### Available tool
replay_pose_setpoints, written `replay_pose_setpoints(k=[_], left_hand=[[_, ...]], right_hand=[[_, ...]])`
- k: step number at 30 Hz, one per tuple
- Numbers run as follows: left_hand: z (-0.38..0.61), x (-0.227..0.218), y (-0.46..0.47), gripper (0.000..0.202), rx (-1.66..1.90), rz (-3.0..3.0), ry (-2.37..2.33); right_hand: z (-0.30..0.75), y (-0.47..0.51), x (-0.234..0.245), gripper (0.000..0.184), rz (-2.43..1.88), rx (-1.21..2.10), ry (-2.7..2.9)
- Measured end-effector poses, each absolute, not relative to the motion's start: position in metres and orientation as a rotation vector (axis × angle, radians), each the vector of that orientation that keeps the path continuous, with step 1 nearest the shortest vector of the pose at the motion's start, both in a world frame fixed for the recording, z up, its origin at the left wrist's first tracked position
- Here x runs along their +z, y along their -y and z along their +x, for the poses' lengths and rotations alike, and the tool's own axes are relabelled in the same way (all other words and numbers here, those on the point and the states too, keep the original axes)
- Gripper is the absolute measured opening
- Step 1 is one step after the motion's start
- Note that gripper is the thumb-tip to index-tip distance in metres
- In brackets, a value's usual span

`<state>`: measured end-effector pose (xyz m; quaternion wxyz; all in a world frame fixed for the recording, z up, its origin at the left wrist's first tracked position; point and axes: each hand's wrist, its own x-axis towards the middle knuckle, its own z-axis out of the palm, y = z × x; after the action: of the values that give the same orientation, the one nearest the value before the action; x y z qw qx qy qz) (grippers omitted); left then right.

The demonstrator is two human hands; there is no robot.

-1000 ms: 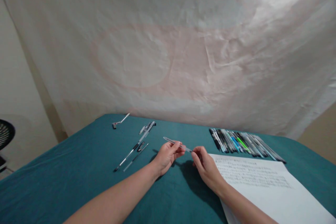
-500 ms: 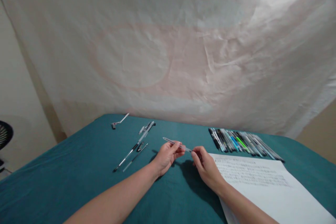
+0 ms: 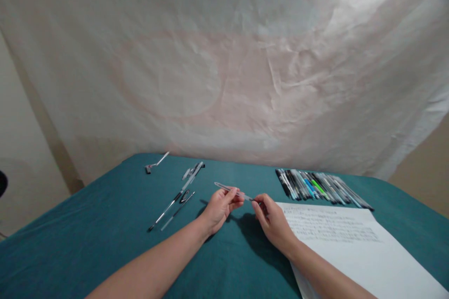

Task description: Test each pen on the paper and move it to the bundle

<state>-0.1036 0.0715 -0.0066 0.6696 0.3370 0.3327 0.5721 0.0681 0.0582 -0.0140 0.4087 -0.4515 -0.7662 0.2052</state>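
Note:
A clear, pale pen (image 3: 222, 186) is held between my hands above the green cloth, its far end pointing up and left. My left hand (image 3: 221, 209) pinches its middle between thumb and fingers. At its right end, my right hand (image 3: 269, 217) closes its fingertips on the pen, where a small dark tip shows; the fingers cover most of that end. Left of my hands lie pen parts: a long clear pen with a dark grip (image 3: 171, 208), a thin refill (image 3: 178, 211), a small dark cap-like piece (image 3: 185, 196) and another clear pen (image 3: 192, 175).
A row of several pens and markers (image 3: 317, 186) lies at the back right. Below it, a large white sheet (image 3: 354, 261) carries handwritten lines. At the back left sits a small dark piece with a white stick (image 3: 154, 165). A pale fabric sheet (image 3: 224, 79) hangs behind the table.
The whole view has shifted slightly. Both hands keep their hold on the pen, with hardly any movement of their own.

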Motion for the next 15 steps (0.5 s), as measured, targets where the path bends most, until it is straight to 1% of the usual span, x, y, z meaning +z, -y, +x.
replay_pose_setpoints(k=[3, 7, 10, 15], left_hand=[[-0.1032, -0.0051, -0.0714, 0.012, 1.286, 0.765, -0.759], [-0.1035, -0.0033, -0.0730, 0.009, 1.275, 0.775, -0.759], [-0.1033, -0.0020, -0.0742, 0.009, 1.259, 0.797, -0.772], [-0.1013, -0.0010, -0.0753, 0.008, 1.214, 0.805, -0.802]], right_hand=[[0.0683, -0.0595, -0.0148, 0.024, -1.147, 0.473, 1.959], [0.0688, -0.0604, -0.0142, 0.018, -1.178, 0.498, 1.933], [0.0692, -0.0611, -0.0124, 0.018, -1.179, 0.465, 1.940], [0.0712, -0.0627, -0.0087, 0.031, -1.156, 0.428, 2.000]])
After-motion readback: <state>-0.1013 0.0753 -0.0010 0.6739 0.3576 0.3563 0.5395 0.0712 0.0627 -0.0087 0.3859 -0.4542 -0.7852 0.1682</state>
